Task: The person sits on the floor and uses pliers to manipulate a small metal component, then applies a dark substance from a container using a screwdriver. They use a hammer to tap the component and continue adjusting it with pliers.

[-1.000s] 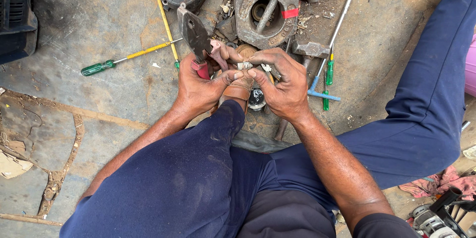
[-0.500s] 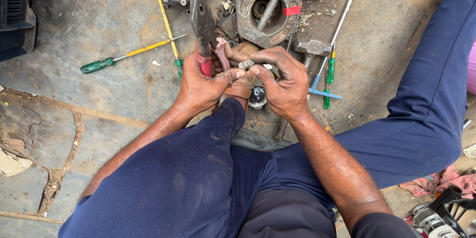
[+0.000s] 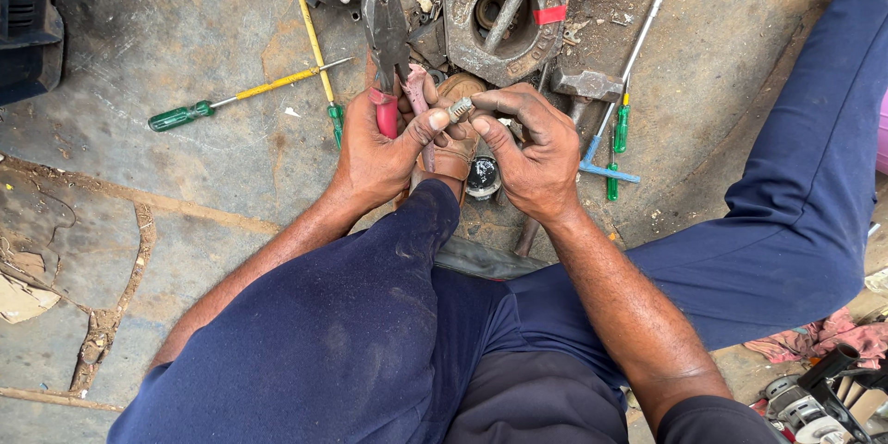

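- The left hand (image 3: 379, 143) is closed around the red handles of pliers (image 3: 384, 23), whose jaws point away from the person.
- The right hand (image 3: 532, 153) pinches a small metal part (image 3: 460, 109) between thumb and fingers, touching the left thumb.
- Both hands hover above a stained, cracked concrete floor (image 3: 166, 37).
- Near them lie a green-handled screwdriver (image 3: 236, 97), a hammer (image 3: 585, 85) and a hexagonal metal housing (image 3: 504, 9).

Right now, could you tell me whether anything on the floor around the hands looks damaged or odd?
Yes: the concrete floor is cracked and broken at the left, with chipped edges. Tools lie scattered: two green-handled screwdrivers cross each other, and grit surrounds the hexagonal metal block.
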